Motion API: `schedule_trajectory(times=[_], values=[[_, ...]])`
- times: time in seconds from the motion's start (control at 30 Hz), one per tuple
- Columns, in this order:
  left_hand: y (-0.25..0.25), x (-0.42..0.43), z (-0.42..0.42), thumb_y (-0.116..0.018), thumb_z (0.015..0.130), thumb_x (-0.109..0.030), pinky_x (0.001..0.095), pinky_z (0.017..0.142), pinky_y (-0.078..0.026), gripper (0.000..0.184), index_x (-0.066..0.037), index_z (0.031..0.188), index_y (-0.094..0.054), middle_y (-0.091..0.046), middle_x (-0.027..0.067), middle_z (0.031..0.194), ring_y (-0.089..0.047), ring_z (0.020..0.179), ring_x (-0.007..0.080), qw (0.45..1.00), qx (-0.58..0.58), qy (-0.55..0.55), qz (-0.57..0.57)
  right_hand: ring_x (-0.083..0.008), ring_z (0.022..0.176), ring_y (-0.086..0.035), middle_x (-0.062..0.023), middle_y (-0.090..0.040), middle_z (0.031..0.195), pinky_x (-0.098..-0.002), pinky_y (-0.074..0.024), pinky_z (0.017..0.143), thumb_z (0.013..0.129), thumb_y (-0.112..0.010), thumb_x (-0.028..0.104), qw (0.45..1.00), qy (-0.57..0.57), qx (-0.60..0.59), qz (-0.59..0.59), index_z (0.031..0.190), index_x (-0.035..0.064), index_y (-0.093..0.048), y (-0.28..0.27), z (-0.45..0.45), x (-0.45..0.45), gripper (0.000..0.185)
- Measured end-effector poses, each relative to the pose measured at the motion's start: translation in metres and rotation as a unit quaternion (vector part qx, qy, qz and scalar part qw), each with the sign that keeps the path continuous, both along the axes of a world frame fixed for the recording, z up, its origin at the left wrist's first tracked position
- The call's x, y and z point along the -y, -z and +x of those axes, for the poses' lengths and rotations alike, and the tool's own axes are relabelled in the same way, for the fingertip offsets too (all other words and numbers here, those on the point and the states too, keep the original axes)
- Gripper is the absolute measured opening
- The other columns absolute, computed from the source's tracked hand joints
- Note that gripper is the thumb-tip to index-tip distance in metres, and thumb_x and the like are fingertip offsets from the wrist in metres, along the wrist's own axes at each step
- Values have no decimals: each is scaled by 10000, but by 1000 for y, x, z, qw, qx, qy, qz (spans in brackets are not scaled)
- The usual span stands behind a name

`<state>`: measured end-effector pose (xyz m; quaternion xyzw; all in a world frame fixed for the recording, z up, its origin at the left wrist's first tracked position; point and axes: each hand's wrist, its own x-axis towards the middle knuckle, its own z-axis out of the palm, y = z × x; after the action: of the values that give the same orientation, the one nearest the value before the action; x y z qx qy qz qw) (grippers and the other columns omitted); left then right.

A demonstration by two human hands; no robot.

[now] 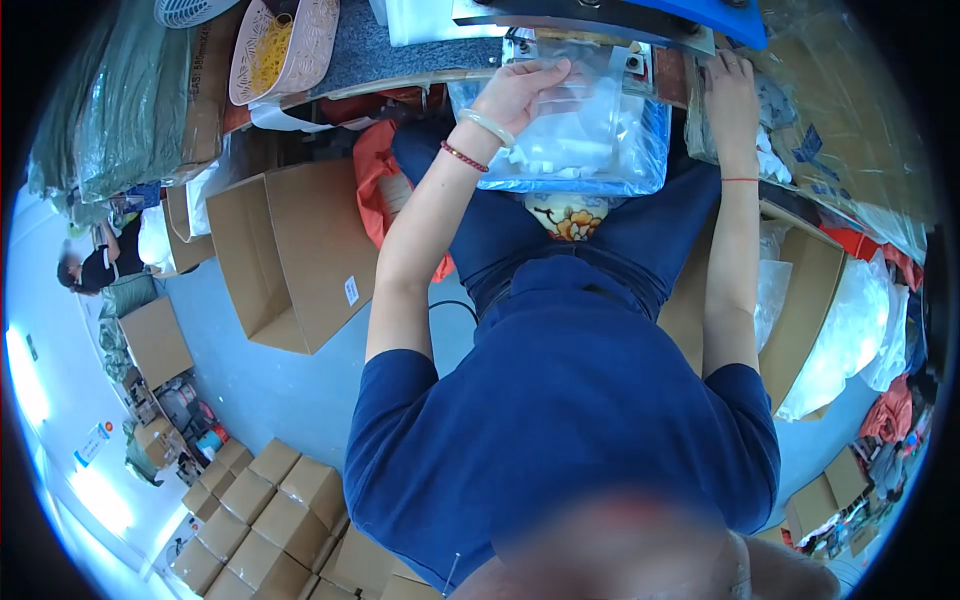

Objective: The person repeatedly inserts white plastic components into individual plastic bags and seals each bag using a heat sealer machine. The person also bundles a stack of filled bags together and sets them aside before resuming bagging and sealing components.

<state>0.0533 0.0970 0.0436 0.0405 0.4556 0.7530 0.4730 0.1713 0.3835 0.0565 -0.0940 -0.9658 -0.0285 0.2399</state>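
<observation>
My left hand has its thumb and fingers pinched on a clear plastic bag, under the front edge of a machine with a dark metal bar and blue top. Below that bag, a blue-lined tray with clear plastic bags in it sits over my lap. My right hand lies palm down at the machine's right side, on the edge of plastic-wrapped material; its fingers point forward and look slightly bent. Nothing can be seen gripped in it.
A pink basket with yellow bands stands at the back left, near hanging green plastic. Open cartons flank my legs, left and right. Stacked boxes are at lower left. Another person is at far left.
</observation>
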Motion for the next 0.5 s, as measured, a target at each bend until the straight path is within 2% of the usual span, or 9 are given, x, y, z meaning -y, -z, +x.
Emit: schedule_trajectory(times=[0.13, 0.17, 0.23, 0.27, 0.33, 0.37, 0.43, 0.47, 0.5], values=[[-2, 31, -35, -674, 923, -174, 337, 789, -589, 320, 59, 1141, -648, -698, 158, 1089, -711, 931, 244, 976, -167, 51, -128, -329, 1068, -559, -125, -615, 1135, -443, -471, 913, 861, -598, 55, 998, 42, 30, -24, 1074, 11, -629, 5, -1, 3, 220], [0, 37, -54, -669, 921, -211, 362, 798, -574, 327, 27, 1144, -653, -698, 148, 1086, -704, 946, 263, 926, -313, -39, -208, -329, 1068, -559, -125, -615, 1135, -443, -471, 913, 861, -598, 55, 998, 42, 31, -26, 1074, 11, -629, 8, 0, 4, 220], [9, 42, -81, -660, 916, -283, 412, 817, -542, 341, -35, 1150, -662, -699, 129, 1081, -688, 976, 300, 725, -563, -210, -338, -341, 1053, -558, -134, -612, 1129, -451, -480, 880, 863, -598, 53, 1000, 25, 4, 11, 1101, 35, -634, 11, 4, 5, 242], [19, 45, -85, -660, 916, -283, 412, 817, -542, 341, -35, 1150, -662, -699, 129, 1081, -688, 976, 300, 726, -561, -210, -337, -341, 1053, -558, -134, -612, 1129, -451, -480, 880, 863, -598, 53, 1000, 25, 5, 13, 1101, 35, -634, 11, 9, 7, 242], [42, 52, -83, -668, 889, -343, 491, 1024, -414, 397, -82, 1186, -638, -650, 124, 1186, -560, 1209, 331, 465, -791, -27, -396, -352, 1027, -564, -150, -607, 1123, -447, -483, 856, 864, -602, 47, 997, 67, 10, -19, 1123, 64, -641, 4, 18, 16, 263], [55, 56, -64, -689, 858, -359, 517, 1124, -278, 449, -105, 1221, -615, -595, 118, 1303, -427, 1351, 291, 476, -793, -71, -374, -352, 1027, -564, -150, -607, 1123, -447, -483, 856, 864, -602, 47, 998, 66, 8, -17, 1123, 64, -641, 7, 20, 11, 263], [58, 74, -43, -685, 871, -284, 503, 1119, -307, 395, -88, 1208, -624, -601, 118, 1303, -479, 1313, 288, 491, -799, -69, -340, -361, 1007, -567, -152, -605, 1126, -444, -482, 841, 872, -610, 57, 998, 41, 0, -38, 1136, 86, -641, 15, 25, 2, 268], [60, 79, -44, -675, 876, -193, 471, 1088, -367, 343, -81, 1198, -628, -630, 104, 1265, -543, 1251, 273, 455, -816, -84, -347, -361, 1007, -567, -152, -605, 1126, -444, -482, 841, 872, -610, 57, 998, 44, 2, -40, 1136, 86, -641, 16, 26, 2, 268], [59, 85, -41, -657, 884, -161, 451, 1050, -408, 313, -82, 1187, -642, -651, 96, 1230, -574, 1210, 275, 463, -809, -106, -346, -366, 1010, -569, -154, -603, 1139, -446, -480, 846, 880, -610, 67, 997, 59, -3, -50, 1135, 86, -639, 12, 27, 5, 257]])
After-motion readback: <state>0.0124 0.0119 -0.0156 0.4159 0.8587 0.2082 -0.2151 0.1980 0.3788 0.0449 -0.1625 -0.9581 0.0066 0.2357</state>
